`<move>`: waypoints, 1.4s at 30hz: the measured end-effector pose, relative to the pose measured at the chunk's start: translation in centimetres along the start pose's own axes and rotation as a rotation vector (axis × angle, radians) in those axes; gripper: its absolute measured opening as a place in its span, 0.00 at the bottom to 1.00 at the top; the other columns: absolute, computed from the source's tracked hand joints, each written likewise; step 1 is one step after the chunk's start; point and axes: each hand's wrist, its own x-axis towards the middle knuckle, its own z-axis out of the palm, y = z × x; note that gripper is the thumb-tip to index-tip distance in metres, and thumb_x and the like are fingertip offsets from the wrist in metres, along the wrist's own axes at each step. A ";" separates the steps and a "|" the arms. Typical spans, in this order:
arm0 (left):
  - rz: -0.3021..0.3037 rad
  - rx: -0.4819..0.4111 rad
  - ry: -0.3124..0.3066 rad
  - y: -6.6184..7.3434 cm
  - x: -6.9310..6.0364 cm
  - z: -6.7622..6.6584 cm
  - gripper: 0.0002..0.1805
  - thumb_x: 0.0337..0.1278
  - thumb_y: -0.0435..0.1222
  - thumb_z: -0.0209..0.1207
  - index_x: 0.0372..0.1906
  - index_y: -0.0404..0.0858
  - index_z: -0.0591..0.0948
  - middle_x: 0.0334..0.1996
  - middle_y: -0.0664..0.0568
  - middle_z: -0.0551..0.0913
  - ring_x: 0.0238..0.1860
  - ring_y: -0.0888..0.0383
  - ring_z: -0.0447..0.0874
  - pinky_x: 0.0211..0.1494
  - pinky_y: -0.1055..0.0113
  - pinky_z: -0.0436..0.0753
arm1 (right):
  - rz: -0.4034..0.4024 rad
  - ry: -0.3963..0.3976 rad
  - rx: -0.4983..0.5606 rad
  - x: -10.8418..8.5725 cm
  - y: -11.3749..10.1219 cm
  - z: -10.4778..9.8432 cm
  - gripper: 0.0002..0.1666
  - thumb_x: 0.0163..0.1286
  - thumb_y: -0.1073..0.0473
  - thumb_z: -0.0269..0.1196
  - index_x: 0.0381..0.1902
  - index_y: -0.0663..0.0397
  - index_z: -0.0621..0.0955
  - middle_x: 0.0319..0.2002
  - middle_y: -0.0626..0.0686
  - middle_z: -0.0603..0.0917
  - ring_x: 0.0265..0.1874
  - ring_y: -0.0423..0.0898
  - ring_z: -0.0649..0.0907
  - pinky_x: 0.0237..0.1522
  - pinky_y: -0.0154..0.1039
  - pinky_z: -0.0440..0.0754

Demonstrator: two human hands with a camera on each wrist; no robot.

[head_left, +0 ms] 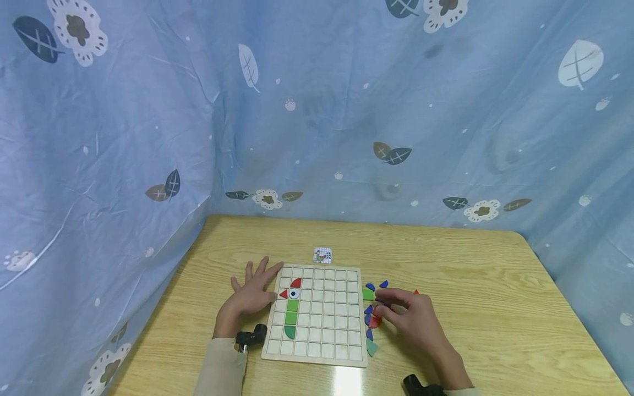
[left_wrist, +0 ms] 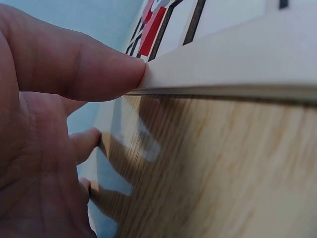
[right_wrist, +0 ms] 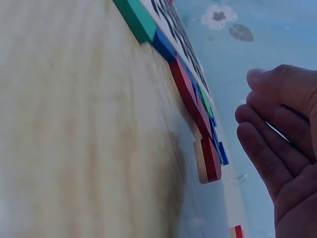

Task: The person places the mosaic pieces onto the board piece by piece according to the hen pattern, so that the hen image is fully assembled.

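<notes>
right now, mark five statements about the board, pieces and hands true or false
1. The left hand touches the board. True.
2. The right hand rests on the board. False: the right hand is by the loose pieces.
3. The picture card lies beyond the board's far edge. True.
4. The board's red triangle sits right of the eye piece. False: that red triangle sits left of it.
5. Two green squares lie just below the eye piece. True.
</notes>
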 end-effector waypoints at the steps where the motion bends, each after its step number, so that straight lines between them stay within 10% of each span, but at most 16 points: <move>1: 0.000 0.001 0.001 0.0 0.0 0.0 0.49 0.57 0.31 0.58 0.88 0.49 0.64 0.91 0.37 0.40 0.87 0.27 0.18 0.71 0.15 0.16 | -0.003 0.003 -0.010 0.3 0.2 0.0 0.17 0.66 0.64 0.79 0.53 0.52 0.93 0.46 0.48 0.96 0.48 0.46 0.94 0.51 0.40 0.93; 42: -0.022 0.012 0.022 0.2 0.0 0.1 0.49 0.57 0.32 0.60 0.88 0.50 0.64 0.91 0.38 0.41 0.88 0.28 0.20 0.73 0.16 0.17 | -0.011 -0.069 -0.127 3.0 1.0 1.4 0.20 0.66 0.69 0.77 0.55 0.52 0.92 0.50 0.49 0.95 0.50 0.48 0.94 0.51 0.40 0.92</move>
